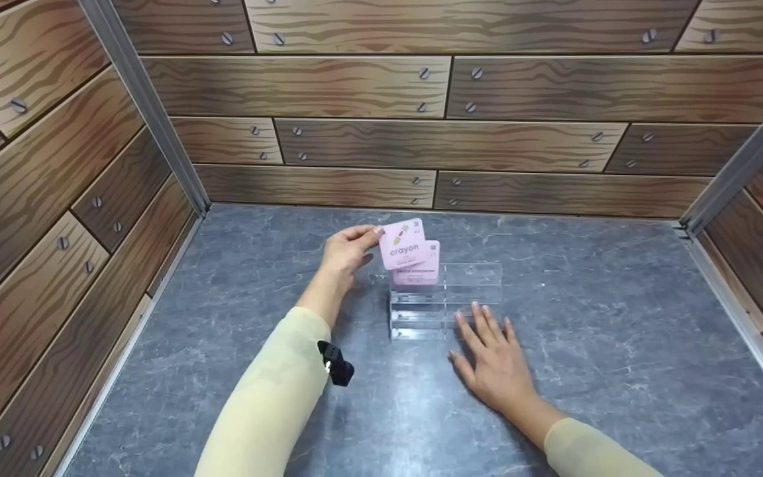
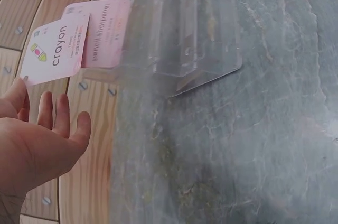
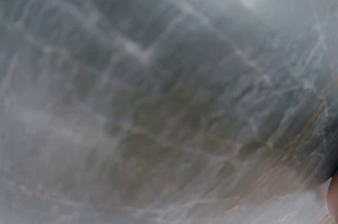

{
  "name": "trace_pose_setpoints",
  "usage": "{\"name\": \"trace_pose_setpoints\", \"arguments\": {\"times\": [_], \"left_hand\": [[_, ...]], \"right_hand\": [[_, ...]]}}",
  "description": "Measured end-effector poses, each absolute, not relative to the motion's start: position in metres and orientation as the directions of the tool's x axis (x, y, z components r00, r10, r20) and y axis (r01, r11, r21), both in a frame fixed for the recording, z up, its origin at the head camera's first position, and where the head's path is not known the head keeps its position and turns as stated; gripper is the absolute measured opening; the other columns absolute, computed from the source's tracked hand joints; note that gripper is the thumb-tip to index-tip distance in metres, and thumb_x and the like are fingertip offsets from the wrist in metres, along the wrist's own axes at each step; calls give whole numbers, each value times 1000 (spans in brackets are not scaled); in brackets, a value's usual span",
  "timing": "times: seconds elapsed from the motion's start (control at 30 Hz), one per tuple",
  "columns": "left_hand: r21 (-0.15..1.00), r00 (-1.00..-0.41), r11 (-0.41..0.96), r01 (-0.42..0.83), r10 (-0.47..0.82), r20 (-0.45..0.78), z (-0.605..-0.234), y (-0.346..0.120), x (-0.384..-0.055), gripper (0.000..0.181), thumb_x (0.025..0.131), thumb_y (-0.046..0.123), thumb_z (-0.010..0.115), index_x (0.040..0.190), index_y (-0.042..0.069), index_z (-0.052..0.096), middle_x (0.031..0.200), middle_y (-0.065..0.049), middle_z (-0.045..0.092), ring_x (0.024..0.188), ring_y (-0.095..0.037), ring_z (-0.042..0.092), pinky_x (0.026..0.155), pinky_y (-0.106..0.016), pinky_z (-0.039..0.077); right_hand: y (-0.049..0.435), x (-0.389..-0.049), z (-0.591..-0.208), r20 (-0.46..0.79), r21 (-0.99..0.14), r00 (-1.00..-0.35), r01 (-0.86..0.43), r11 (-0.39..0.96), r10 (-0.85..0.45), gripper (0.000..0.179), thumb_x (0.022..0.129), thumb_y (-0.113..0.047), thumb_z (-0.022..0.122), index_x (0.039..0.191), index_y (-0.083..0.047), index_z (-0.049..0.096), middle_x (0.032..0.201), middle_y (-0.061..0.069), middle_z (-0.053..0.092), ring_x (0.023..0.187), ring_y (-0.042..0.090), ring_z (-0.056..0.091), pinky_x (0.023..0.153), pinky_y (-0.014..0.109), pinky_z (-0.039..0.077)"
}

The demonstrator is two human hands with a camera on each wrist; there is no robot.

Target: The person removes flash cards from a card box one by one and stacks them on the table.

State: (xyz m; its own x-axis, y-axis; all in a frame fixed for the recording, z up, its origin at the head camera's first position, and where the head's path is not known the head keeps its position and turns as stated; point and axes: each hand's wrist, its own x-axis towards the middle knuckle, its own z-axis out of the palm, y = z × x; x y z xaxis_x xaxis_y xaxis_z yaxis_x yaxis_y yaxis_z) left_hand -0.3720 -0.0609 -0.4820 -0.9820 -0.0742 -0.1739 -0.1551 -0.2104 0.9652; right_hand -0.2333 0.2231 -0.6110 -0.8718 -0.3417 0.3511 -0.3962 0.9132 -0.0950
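Between thumb and fingertip my left hand [image 1: 347, 253] pinches the corner of a pink card [image 1: 403, 244] printed "crayon" with a crayon picture. Behind and below it, a second pink card [image 2: 107, 34], reading "pencil sharpener", stands in the back left part of a clear tiered rack [image 1: 418, 317]. The crayon card overlaps that second card; whether its lower edge touches the rack I cannot tell. My right hand [image 1: 495, 363] lies with fingers spread at the rack's front right, fingertips against or just before it. Only a sliver of skin shows in the right wrist view.
The rack stands on a grey marbled tabletop [image 1: 593, 331]. Wood-patterned panels [image 1: 355, 86] wall it at the back and both sides, joined by metal corner posts [image 1: 146, 99]. A small black camera [image 1: 336, 364] sits on the left sleeve.
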Motion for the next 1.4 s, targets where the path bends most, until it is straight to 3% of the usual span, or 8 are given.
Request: {"name": "trace_pose_setpoints", "arguments": {"times": [0.4, 0.6, 0.8, 1.0, 1.17, 1.27, 1.4], "left_hand": [[912, -956, -330, -245, -72, -283, -469, -100, -367, 24, 99, 13, 77, 121, 2, 73, 101, -4, 78, 120, -30, 68, 110, -50, 48], [893, -933, -314, -323, -52, -356, -471, -129, -361, 19, 100, 14, 76, 117, 5, 73, 92, -1, 77, 105, -22, 71, 105, -46, 49], [868, -906, -286, -406, 5, -422, -475, -150, -354, 6, 102, 14, 74, 106, 9, 73, 88, -1, 76, 94, -17, 71, 109, -49, 44], [848, -871, -216, -484, 28, -490, -479, -156, -350, 6, 101, 15, 75, 105, 11, 73, 87, 0, 77, 108, -23, 71, 107, -48, 44], [819, -836, -180, -544, 35, -548, -485, -158, -347, 19, 100, 17, 76, 116, 9, 73, 92, -1, 78, 122, -29, 67, 108, -48, 43], [803, -817, -170, -572, 22, -577, -489, -158, -346, 23, 99, 17, 78, 119, 8, 74, 97, -3, 79, 123, -30, 66, 106, -47, 46], [784, -795, -155, -601, 23, -606, -495, -158, -343, 16, 98, 17, 79, 112, 10, 76, 103, -4, 79, 121, -30, 68, 106, -48, 47]], "right_hand": [[223, -235, -612, 354, -128, -871, -407, 905, -341, 68, 103, -44, 64, 161, -11, 47, 168, 22, 34, 155, 40, 31, 120, 69, 26], [224, -236, -612, 350, -118, -873, -400, 909, -339, 68, 103, -44, 64, 160, -11, 47, 167, 22, 35, 155, 42, 32, 120, 69, 26], [223, -236, -611, 344, -120, -875, -400, 909, -340, 69, 103, -43, 65, 161, -11, 47, 167, 23, 35, 155, 42, 32, 120, 70, 26], [223, -236, -611, 341, -129, -878, -398, 908, -336, 70, 102, -43, 66, 161, -11, 46, 167, 23, 34, 156, 42, 30, 120, 69, 25], [223, -236, -612, 341, -129, -878, -399, 908, -337, 70, 102, -43, 66, 161, -11, 46, 167, 23, 34, 156, 42, 30, 121, 69, 24], [223, -236, -613, 355, -129, -870, -407, 904, -341, 69, 102, -42, 65, 161, -10, 46, 167, 23, 35, 155, 42, 31, 120, 69, 25], [223, -236, -613, 381, -123, -856, -422, 898, -350, 68, 102, -42, 66, 159, -10, 48, 166, 23, 36, 154, 42, 33, 118, 70, 27]]}}
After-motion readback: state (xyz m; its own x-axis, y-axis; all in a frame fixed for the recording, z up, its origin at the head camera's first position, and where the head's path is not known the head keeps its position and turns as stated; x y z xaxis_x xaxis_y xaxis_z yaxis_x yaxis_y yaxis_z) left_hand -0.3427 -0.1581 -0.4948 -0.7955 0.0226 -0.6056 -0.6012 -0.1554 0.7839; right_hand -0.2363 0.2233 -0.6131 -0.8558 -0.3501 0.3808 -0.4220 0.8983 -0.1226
